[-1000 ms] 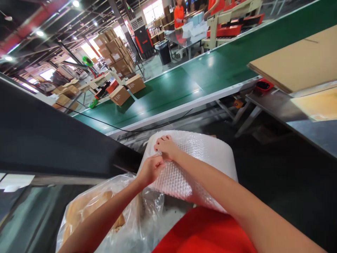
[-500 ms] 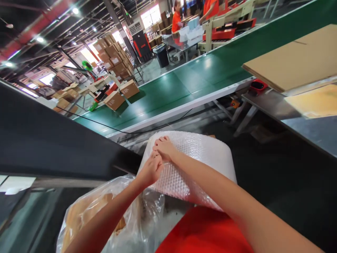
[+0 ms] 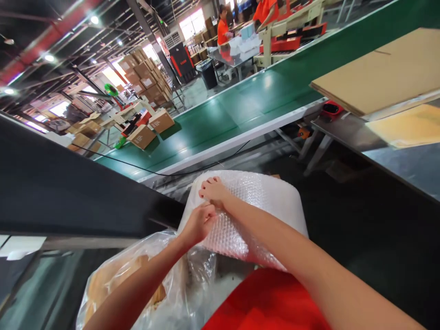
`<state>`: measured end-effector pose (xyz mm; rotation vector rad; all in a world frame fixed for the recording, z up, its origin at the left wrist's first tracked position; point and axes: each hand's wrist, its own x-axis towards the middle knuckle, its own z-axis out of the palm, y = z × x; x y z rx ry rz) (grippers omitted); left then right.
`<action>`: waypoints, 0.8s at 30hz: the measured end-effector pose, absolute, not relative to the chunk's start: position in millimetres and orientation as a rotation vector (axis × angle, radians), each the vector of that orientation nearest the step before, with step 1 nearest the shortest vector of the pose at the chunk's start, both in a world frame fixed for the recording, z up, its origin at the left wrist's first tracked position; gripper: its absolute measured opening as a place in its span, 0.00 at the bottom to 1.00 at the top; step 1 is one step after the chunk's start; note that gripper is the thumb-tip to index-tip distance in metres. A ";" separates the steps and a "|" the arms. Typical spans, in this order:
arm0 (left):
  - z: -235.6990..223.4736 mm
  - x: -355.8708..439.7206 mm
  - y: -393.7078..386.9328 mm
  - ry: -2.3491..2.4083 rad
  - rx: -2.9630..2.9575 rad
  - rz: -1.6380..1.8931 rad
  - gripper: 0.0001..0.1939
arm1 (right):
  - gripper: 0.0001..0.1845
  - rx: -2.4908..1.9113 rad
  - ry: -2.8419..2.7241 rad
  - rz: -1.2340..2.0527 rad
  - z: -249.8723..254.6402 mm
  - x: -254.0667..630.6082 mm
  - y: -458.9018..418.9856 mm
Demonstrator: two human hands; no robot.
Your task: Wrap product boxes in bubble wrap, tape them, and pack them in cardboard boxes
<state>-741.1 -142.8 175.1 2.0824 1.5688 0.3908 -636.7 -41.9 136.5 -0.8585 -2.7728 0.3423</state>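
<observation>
- Head cam, far left: a dark slab (image 3: 68, 192) is jutting in toward the middle, with a clear plastic bag (image 3: 120, 256) sitting below it, brownish stuff showing through.
- Up above the bag, two cardboard boxes (image 3: 151, 129) are sitting side by side on a green conveyor belt (image 3: 209, 114), which is running diagonally across the view.
- Left hand (image 3: 200, 223) is touching the left part of a bubble wrap roll (image 3: 275, 197). Fingers are clenching into a fist; can't tell if they're pinching any film.
- Right hand (image 3: 213, 190) is resting on top of the roll, just beside the left one. Fingers are bending over the wrap, but can't tell if they're actually gripping it.
- That roll is lying right in front of the wearer's red clothing (image 3: 268, 302), its smooth white side facing right.
- Way back past the belt, a person in orange (image 3: 222, 30) is standing at a table.
- Far right, cardboard sheets (image 3: 374, 75) are lying near a red gadget (image 3: 332, 110) on a metal table (image 3: 405, 167).
</observation>
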 end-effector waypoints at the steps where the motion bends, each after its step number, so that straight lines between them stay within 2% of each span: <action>1: 175.2 -742.2 -143.2 1.536 2.048 0.416 0.11 | 0.12 -0.862 -2.775 0.342 137.1 -637.5 -42.8; 8: 175.8 -751.1 -152.7 1.369 1.773 0.673 0.13 | 0.11 -0.844 -2.791 0.346 141.0 -634.4 -42.9; 11: 178.0 -753.7 -156.1 1.248 1.700 0.780 0.16 | 0.14 -0.823 -2.803 0.345 141.9 -630.3 -39.8; 15: 185.0 -750.6 -152.4 1.455 1.931 0.550 0.17 | 0.15 -0.827 -2.807 0.339 140.9 -636.0 -40.1; 18: 191.3 -744.4 -148.3 1.577 2.083 0.318 0.10 | 0.12 -0.824 -2.803 0.346 137.2 -641.8 -40.4; 19: 192.4 -743.0 -147.6 1.573 2.115 0.274 0.10 | 0.12 -0.817 -2.799 0.347 135.7 -642.1 -39.9; 21: 191.8 -743.1 -147.5 1.528 2.184 0.281 0.09 | 0.13 -0.801 -2.784 0.344 133.1 -639.5 -38.3; 23: 187.7 -746.9 -148.8 1.436 2.268 0.407 0.02 | 0.16 -0.796 -2.763 0.339 131.9 -634.3 -36.8; 24: 184.9 -749.5 -149.9 1.380 2.298 0.494 0.07 | 0.18 -0.793 -2.754 0.336 131.9 -631.8 -36.5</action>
